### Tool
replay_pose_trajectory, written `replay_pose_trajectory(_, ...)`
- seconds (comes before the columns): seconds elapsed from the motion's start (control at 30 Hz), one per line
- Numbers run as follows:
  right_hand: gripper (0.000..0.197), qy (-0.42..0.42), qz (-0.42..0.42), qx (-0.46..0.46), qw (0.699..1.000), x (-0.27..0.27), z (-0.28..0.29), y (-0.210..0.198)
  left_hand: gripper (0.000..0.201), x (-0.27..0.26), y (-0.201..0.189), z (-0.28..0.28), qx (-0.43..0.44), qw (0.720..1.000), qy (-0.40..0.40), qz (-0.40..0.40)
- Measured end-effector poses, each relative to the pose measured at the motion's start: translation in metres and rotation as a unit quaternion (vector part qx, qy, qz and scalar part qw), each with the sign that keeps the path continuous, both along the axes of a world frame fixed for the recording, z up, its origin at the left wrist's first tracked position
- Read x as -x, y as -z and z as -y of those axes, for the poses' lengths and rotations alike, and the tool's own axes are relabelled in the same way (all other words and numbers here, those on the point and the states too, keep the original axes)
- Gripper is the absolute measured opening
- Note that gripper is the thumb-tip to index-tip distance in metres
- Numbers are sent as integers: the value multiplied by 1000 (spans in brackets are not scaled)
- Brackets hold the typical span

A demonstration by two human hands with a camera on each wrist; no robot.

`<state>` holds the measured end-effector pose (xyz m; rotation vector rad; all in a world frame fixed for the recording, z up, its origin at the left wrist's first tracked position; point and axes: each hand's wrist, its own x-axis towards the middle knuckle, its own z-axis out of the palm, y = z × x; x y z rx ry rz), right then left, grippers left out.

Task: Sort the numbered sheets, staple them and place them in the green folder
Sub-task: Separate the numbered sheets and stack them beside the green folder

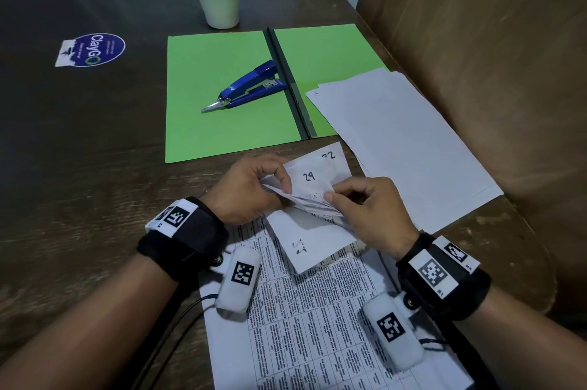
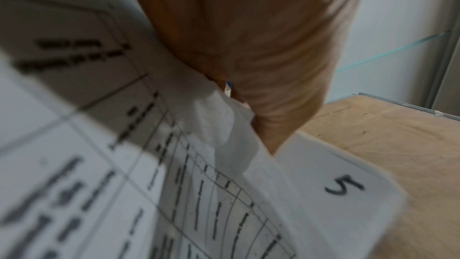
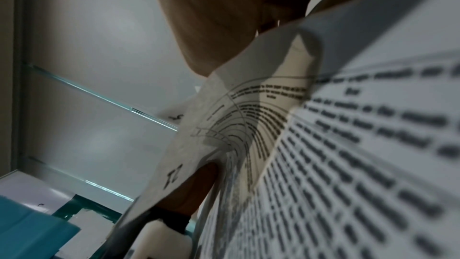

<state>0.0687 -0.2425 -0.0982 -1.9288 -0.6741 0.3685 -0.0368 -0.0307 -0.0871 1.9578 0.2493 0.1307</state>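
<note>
At lower centre my left hand and right hand both pinched the numbered sheets, fanned with 29 showing, while farther up the open green folder held the blue stapler.

I saw the green folder lying open and flat at the far middle of the table, with the blue stapler resting closed on its left leaf. A white stack lay face-down to the right, overlapping the folder's right leaf. Near me, printed sheets were fanned, corners curled up, showing handwritten 29 and 22.
</note>
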Motion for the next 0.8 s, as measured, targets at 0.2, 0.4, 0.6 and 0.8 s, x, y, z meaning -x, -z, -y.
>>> replay_pose_trajectory(0.2,12,-60,34,-32,997,12,0,-13,40,-1,3,-3,8,1000,-16,4)
replay_pose_trajectory(0.4,11,27,4,-46,999,7,-1,-11,28,1,0,0,6,1000,20,18)
replay_pose_trajectory(0.6,25,20,23,-10,999,6,0,-8,27,1,-3,1,10,1000,23,16)
replay_pose_trajectory(0.8,22,8,76,-4,997,7,-1,-8,27,0,-1,1,5,1000,14,16)
